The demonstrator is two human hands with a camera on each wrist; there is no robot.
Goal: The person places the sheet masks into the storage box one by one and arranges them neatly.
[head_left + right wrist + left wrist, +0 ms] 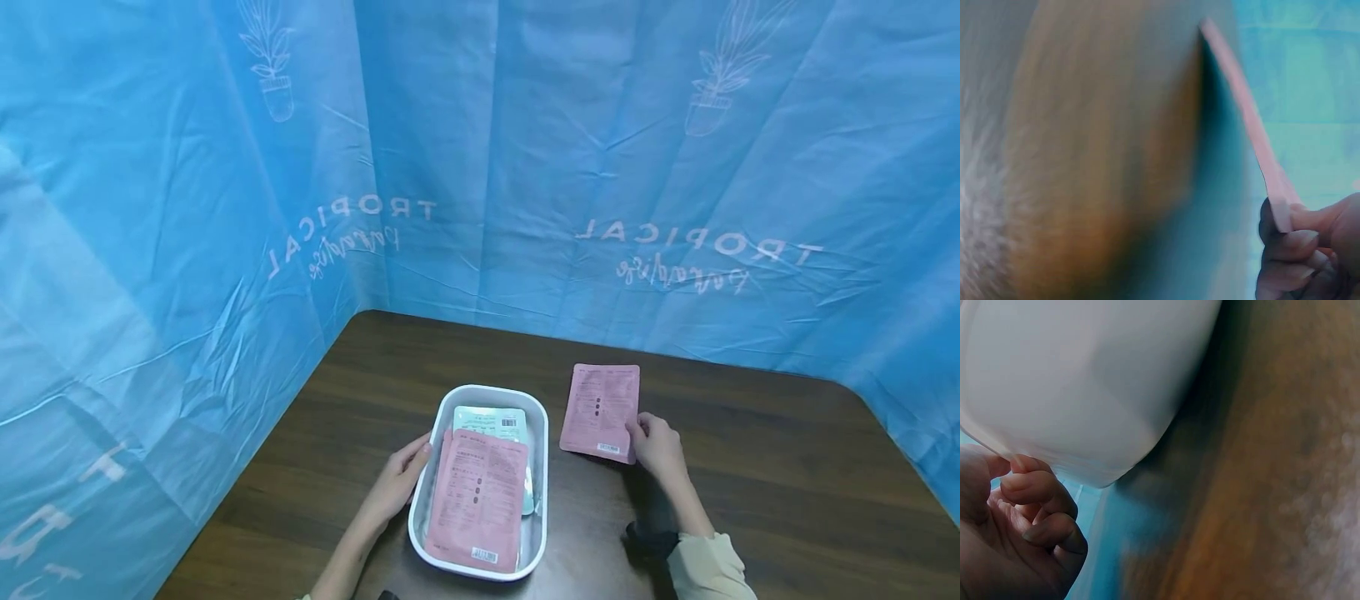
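Note:
A white tub (543, 467) with rounded corners stands on the table. My left hand (397, 483) grips its left rim; in the left wrist view the thumb and curled fingers (1054, 494) pinch the rim of the tub (1085, 375). Inside lie pink flat packets (480, 500), overlapping a mint-green packet (491, 421). To the right of the tub, my right hand (660, 446) pinches another pink packet (600, 408) by its lower right edge. The right wrist view shows this packet (1247, 119) edge-on and tilted, held between thumb and fingers.
The dark wood-grain table (787, 467) extends to the right and behind the tub. Blue printed curtains (480, 150) hang along its left and far edges. A dark band (648, 540) sits at the right wrist, by a pale sleeve (708, 567).

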